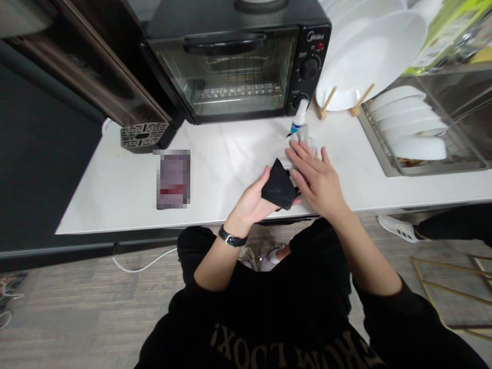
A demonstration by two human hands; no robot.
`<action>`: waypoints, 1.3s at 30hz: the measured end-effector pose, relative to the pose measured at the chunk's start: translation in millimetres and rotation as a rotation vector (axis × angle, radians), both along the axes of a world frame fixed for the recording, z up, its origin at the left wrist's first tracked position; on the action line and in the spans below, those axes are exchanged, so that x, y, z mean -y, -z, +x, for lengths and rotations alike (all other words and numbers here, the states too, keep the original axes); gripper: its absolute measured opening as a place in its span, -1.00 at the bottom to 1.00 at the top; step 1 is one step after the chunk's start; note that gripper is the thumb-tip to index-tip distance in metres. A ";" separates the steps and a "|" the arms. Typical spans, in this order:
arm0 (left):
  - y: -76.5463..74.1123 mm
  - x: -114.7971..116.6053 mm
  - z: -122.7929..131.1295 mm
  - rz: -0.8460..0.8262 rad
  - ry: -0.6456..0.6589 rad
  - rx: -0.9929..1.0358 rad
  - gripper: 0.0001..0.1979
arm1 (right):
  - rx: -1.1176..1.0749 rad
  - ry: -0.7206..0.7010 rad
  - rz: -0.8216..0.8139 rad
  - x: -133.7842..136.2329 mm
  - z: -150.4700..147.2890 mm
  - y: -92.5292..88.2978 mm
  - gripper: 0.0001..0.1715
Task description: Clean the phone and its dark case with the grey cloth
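Note:
My left hand [251, 201] is closed round a small black cloth [280, 185] with a zigzag edge, just above the counter's front edge. My right hand [319, 182] reaches over from the right, palm down, its fingers stretched out and slightly apart. Its fingertips lie against a pale, crumpled sheet or wrapper [301, 136]; whether they press on it I cannot tell. Something dark shows between the two hands, mostly hidden. Just beyond the fingertips is a small white spray bottle [299, 118] with a blue label, its lower part covered.
A black toaster oven [238, 72] stands at the back of the white counter [223, 164]. A blurred-out flat object [173, 179] and a drip tray [144, 134] are on the left. White plates [372, 56] and a rack of bowls [415, 146] occupy the right. Another person's shoe [397, 228] shows below.

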State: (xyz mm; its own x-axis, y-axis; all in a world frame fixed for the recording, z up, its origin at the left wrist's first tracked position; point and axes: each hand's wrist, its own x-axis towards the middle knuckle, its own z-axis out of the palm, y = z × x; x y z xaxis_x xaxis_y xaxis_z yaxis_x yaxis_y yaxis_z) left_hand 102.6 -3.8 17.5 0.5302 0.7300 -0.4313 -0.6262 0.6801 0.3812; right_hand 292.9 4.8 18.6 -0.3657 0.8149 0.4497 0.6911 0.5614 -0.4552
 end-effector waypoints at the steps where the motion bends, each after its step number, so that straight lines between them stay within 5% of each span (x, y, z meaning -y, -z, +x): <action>1: -1.2 -2.0 1.3 -0.032 -0.017 -0.002 -0.50 | 0.063 0.004 0.011 -1.3 -3.7 -3.2 -0.35; 10: -9.0 -4.4 -1.7 -0.150 -0.155 0.042 -0.30 | 0.343 -0.335 0.134 42.2 -15.9 -0.9 -0.05; 18: -4.2 -0.1 8.8 -0.037 -0.194 -0.030 -0.50 | 0.321 0.019 0.143 4.7 0.6 -14.9 -0.02; 27: -19.1 -4.6 3.9 -0.186 -0.246 0.033 -0.43 | 0.367 -0.231 0.194 49.6 -28.9 -3.1 0.06; 33: -19.0 10.4 9.5 0.010 -0.287 -0.032 -0.47 | 0.353 -0.045 0.156 37.2 1.2 -16.9 -0.07; 39: -19.9 27.0 15.4 0.112 -0.234 -0.120 -0.53 | 0.275 -0.009 0.107 21.8 -16.6 -28.7 0.06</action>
State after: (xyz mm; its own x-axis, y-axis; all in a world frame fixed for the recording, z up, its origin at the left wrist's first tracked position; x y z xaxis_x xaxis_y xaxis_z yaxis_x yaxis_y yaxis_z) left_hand 118.0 -30.8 37.4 0.2912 0.8732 -0.3907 -0.7073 0.4716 0.5267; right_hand 276.3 -17.0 47.3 -0.4923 0.7646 0.4159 0.7753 0.6024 -0.1898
